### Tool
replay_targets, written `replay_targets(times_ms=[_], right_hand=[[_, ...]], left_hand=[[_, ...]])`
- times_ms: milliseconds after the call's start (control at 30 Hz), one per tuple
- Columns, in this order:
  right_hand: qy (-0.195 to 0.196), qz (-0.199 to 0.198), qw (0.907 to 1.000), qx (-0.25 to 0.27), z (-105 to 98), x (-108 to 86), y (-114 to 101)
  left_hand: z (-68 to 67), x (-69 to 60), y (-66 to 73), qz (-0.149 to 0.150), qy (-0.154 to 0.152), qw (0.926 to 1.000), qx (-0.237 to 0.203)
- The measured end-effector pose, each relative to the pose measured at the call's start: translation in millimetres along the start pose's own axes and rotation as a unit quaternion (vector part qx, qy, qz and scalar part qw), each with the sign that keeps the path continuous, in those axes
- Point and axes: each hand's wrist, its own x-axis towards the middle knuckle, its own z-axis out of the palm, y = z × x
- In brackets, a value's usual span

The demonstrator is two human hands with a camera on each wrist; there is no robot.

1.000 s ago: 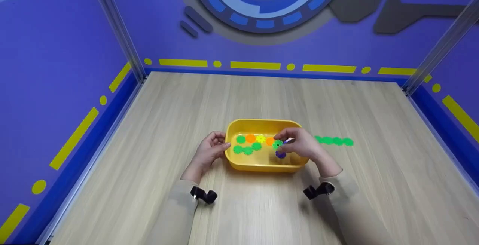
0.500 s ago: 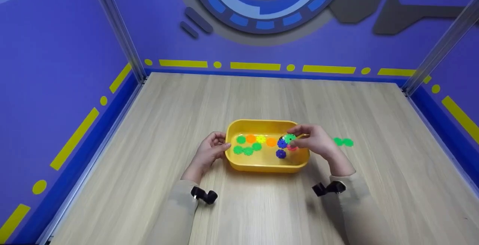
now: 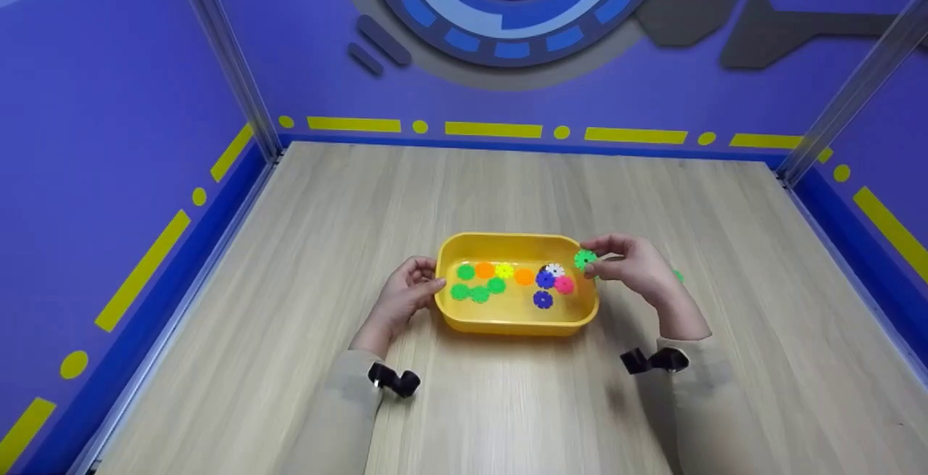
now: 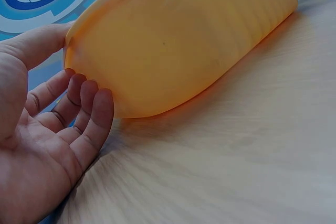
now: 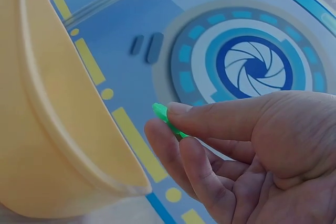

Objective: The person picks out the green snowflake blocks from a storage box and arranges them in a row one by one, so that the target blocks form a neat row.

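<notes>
A yellow plastic bin (image 3: 518, 328) stands on the table with several notched discs inside. My left hand (image 3: 406, 297) holds its left end, thumb over the rim and fingertips against the outer wall, as the left wrist view shows. Between thumb and fingers, my right hand (image 3: 634, 268) pinches a green notched disc (image 3: 585, 259) at the bin's right rim. In the right wrist view that green disc is seen nearly edge-on. Inside the bin lie a pink disc (image 3: 564, 285), a white disc (image 3: 555, 270) and blue discs, with orange, yellow and green ones to the left.
On the wooden table (image 3: 348, 207), right of the bin, a green disc (image 3: 678, 275) shows partly behind my right hand. Purple-blue panels (image 3: 464, 98) wall in the back and both sides. Metal posts stand at the rear corners.
The right hand has moved right, carrying the green disc from inside the bin to its right rim. White and pink discs have come into view. The left hand stays on the bin.
</notes>
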Motion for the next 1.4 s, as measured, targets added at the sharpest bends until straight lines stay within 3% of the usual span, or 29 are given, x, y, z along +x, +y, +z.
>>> replay_targets(times_ms=[200, 833, 1400], right_hand=[[0.006, 0.003, 0.9998, 0.017, -14, -2.0, 5], [0.047, -0.038, 0.9960, 0.066, -52, -11.8, 31], [0.089, 0.002, 0.9912, 0.098, -83, -17.1, 59]], left_hand=[[0.0, -0.5, 0.2, -0.004, 0.002, 1.0000, -0.001], [-0.2, -2.4, 0.3, -0.001, 0.002, 1.0000, -0.003], [1.3, -2.0, 0.8, 0.004, -0.002, 0.9998, -0.018]])
